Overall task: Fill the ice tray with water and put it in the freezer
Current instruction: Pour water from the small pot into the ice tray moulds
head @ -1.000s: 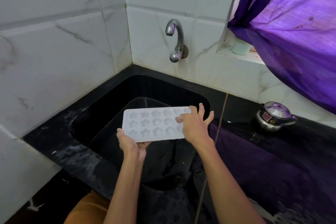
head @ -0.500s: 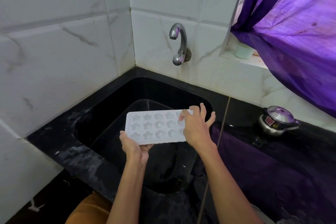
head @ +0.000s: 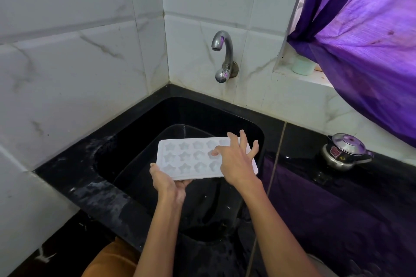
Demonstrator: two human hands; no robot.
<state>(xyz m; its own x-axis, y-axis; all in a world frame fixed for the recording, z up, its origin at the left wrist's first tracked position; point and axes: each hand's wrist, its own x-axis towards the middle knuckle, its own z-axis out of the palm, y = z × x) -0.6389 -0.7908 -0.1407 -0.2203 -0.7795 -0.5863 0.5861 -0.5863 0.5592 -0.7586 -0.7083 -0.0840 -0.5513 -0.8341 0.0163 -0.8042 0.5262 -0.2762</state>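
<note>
White ice tray (head: 191,159), held over black sink (head: 139,119) by left hand (head: 167,181)

The only readable mark is on a small steel kettle (head: 345,152) standing on the black worktop (head: 337,198) near its back edge at the right: a round yellow sticker bearing the digit 5. Beside that sticker, a red label on the kettle carries print too small to read. No other text, brand or sign can be made out.
</note>
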